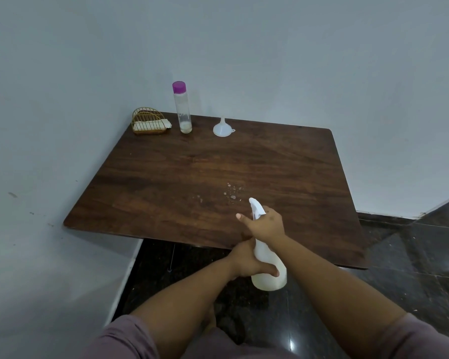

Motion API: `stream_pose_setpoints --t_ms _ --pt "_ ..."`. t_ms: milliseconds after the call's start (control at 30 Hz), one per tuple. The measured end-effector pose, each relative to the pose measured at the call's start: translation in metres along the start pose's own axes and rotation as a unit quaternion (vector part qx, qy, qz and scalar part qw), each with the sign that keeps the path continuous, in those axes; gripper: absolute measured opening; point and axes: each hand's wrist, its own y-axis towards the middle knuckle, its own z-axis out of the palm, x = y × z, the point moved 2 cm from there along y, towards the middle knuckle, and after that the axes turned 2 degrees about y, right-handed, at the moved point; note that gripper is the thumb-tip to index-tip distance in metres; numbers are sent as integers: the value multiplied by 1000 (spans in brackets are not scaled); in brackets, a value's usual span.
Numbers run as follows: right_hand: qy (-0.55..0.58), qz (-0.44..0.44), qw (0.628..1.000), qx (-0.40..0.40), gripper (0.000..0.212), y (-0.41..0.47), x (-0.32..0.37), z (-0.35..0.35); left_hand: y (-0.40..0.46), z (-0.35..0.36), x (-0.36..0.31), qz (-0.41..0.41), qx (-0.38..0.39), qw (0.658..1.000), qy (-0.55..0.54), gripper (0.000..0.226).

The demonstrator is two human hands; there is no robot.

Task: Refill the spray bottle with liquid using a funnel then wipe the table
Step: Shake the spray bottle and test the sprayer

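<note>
Closest in, at about 6 o'clock, two bare arms reach out from pinkish sleeves. The left hand point(246, 263) is wrapped around the fat lower part of the white spray bottle point(268, 265), with the thumb lying across the front. The right hand point(266, 225) is curled around the neck just under the spray head, and one finger sticks out to the left. So both hands are holding the bottle tight. The bottle is in the air over the near edge of the brown table point(166, 177) and leans away, with its nozzle pointing toward 12 o'clock.

Just past the nozzle, small wet drops point(231, 191) sit on the wood. It looks like the spraying part is going on, with the wiping to come after.

To do this well, keep the bottom hand steady and squeeze with the top hand only. Aim low at the middle of the table so the drops land on the wood and not the floor. A few sprays should be enough.

Far off at 12 o'clock, the white funnel point(223, 129) sits wide side down. At about 11 o'clock stands a clear bottle with a purple cap point(182, 110), nearly empty. Left of it is a gold wire holder point(148, 123) with a pale cloth inside, likely good for wiping.
</note>
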Motion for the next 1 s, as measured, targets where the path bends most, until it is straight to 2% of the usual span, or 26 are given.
stream_pose_setpoints --t_ms 200,300,367,500,600,700,833,1000 --pt "8 73 997 -3 45 -2 -1 -1 -2 3 3 6 -5 1000 8 92" --pt "0 44 999 22 51 -3 -4 1 -3 2 5 7 9 1000 -3 86" --pt "39 52 997 33 51 -5 -6 0 -4 4 6 6 11 1000 2 84" --pt "97 103 990 -15 61 -8 -12 -4 -2 7 5 7 13 999 29 92" --pt "72 98 993 -11 48 -8 -15 -5 1 7 4 11 25 999 35 86" --pt "62 78 995 0 52 -5 -17 -8 2 8 1 13 32 999 36 79" --pt "82 107 989 -66 45 -8 -23 -15 6 12 -4 20 47 996 77 82" --pt "55 70 992 -84 62 -10 -29 -18 12 13 -7 34 51 993 100 84"
